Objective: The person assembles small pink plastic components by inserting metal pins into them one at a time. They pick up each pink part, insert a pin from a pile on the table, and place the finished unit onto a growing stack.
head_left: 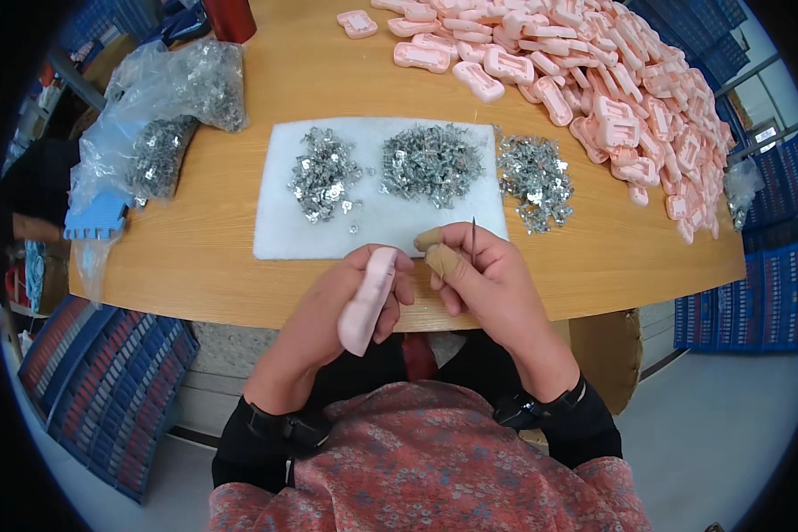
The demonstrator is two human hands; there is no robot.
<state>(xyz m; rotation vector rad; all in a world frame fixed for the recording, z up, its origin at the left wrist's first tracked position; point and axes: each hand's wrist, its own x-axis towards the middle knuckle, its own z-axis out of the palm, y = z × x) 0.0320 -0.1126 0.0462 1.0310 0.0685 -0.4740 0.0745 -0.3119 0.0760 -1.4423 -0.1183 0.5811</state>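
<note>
My left hand (332, 306) is closed around a pale pink plastic shell (368, 301), held tilted on its edge in front of the table's near edge. Tan finger covers wrap the thumb and forefinger of my right hand (488, 279), which are pressed together beside the shell but apart from it. A thin dark pointed metal tool (473, 239) sticks up from between that hand's fingers; its other end is hidden. Whether a small part sits in the pinch is too small to tell. Just beyond lies a white foam mat (372, 235) bearing small metal pieces (430, 164).
Another heap of silvery metal clips (534, 182) lies by the mat's right edge. Pink shells (616, 120) pile high at the far right. Clear bags of metal parts (164, 133), a blue foam piece (96, 215) and a red cylinder (230, 18) stand left on the wooden table (208, 257).
</note>
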